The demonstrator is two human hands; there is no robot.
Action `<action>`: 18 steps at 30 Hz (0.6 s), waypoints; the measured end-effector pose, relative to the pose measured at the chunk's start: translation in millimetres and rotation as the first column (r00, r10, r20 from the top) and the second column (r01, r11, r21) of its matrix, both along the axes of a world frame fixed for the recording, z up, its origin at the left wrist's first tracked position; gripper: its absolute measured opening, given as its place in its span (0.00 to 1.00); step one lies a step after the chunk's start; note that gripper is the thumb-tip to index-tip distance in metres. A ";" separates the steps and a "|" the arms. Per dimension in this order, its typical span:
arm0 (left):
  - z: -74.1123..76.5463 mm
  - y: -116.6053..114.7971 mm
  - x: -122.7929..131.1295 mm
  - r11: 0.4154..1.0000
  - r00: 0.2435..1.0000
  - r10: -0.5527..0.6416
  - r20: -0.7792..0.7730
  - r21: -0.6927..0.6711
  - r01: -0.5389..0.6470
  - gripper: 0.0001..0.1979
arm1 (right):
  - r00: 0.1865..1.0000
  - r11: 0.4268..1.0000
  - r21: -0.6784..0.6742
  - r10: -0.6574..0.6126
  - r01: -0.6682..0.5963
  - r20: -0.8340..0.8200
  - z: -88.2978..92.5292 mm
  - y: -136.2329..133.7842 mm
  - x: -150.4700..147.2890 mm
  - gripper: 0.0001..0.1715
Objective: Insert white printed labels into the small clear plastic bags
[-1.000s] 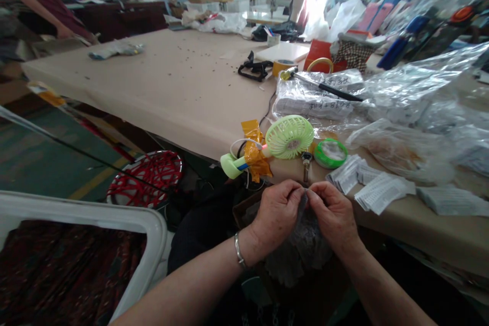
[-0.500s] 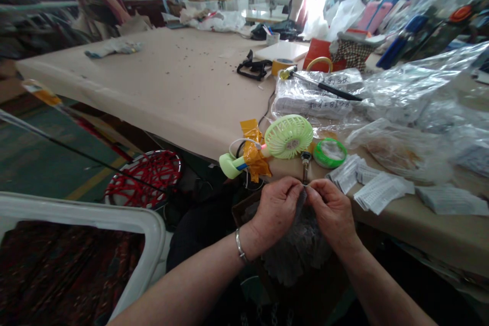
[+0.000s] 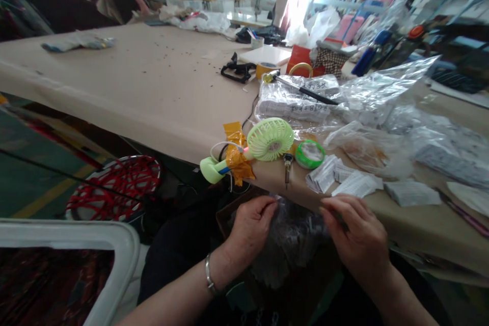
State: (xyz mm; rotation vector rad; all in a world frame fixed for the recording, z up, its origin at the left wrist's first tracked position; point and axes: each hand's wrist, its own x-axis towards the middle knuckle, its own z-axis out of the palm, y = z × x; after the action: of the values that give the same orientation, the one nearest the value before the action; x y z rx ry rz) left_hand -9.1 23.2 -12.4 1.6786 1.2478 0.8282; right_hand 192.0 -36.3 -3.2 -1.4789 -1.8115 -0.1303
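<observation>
1. Looked like mid-job to me. A filmy, see-through heap (image 3: 284,260) sat below the table edge between the hands, partly inside a brown box (image 3: 223,220).
2. Left hand (image 3: 254,221): thumb and finger pinched together right at the top of that heap. Might've had a thin edge of it, couldn't swear to it.
3. Right hand (image 3: 357,232): loosely curled, just beside the table edge near the paper slips (image 3: 355,183). Couldn't tell if the thumb met the fingertips or if anything thin was in there.
4. Done vs left? No way to sort finished bits from unfinished in that heap. Plenty of slips lay loose, plus a thicker grey-white stack (image 3: 412,193), so I'd guess a fair bit remained.
5. Textures: slips were flat, printed and fanned out; the heap was crinkly and greyish; the clear bags (image 3: 369,150) were shiny and crumpled.
6. Shapes: round green tub (image 3: 310,155) with pale filling, ribbed lime plastic fan (image 3: 270,139) with glossy orange tape (image 3: 237,155) around its handle, smooth tan table (image 3: 133,89).
</observation>
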 end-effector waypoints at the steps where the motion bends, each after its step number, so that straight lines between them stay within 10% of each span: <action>1: -3.9 0.8 -1.2 1.000 1.000 0.007 -0.006 0.002 -0.007 0.11 | 0.993 0.998 0.019 -0.067 0.065 0.095 1.3 3.2 5.9 0.11; 6: -17.6 -2.0 -1.8 0.999 0.997 0.025 -0.073 -0.018 -0.026 0.12 | 0.919 0.969 -0.017 -0.230 0.248 0.320 -8.7 16.2 12.6 0.19; 14: -7.7 -14.0 24.3 0.978 0.995 -0.068 0.068 -0.192 0.080 0.08 | 0.977 0.982 0.139 -0.149 0.128 0.153 -18.1 18.4 20.2 0.07; 18: 9.1 -15.8 45.4 0.816 0.920 0.026 0.391 -0.540 0.207 0.09 | 0.997 0.976 0.219 -0.037 0.020 0.071 -14.6 10.4 18.2 0.07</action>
State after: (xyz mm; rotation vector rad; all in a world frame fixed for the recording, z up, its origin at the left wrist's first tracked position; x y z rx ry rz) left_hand 36.3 7.4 -3.3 1.0151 0.9956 0.5972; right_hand 210.1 -25.9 -17.7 -1.3603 -1.7728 -0.3915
